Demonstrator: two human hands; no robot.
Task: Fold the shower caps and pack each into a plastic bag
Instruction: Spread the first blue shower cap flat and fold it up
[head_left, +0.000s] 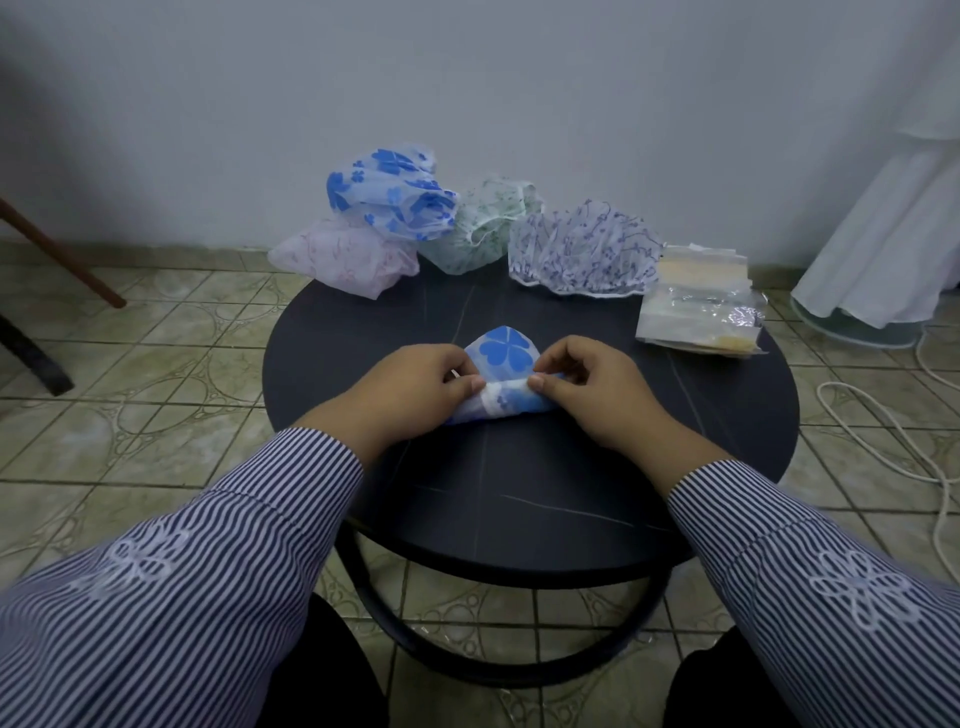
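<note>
**Both hands pinch a half-folded shower cap at the middle of a round table**

A thin white plastic shower cap printed with blue flowers (503, 375) lies partly folded at the centre of a dark round table (519, 499), its far end a rounded flap showing one large blue bloom, its near end rolled into a crumpled band. The left hand (415, 387) pinches the band's left part with curled fingers and thumb; the right hand (592, 387) pinches its right part the same way, thumbs almost meeting over the fold. Both wrists come out of blue-and-white striped sleeves (218, 566).

Along the table's far edge four unfolded caps sit in a loose row: a pale pink translucent cap (345, 260) at the left, a second blue-flowered cap (387, 195) heaped on top of it, a white cap with small green sprigs (485, 228) beside them, and a white cap with purple sprigs (584, 249) to the right. At the table's right edge lies a stack of clear plastic bags (698, 306), well apart from the hands.

Beneath is a greenish patterned tile floor (156, 332); a white cord (883, 431) trails on it at right, below a hanging white cloth (893, 228).
</note>
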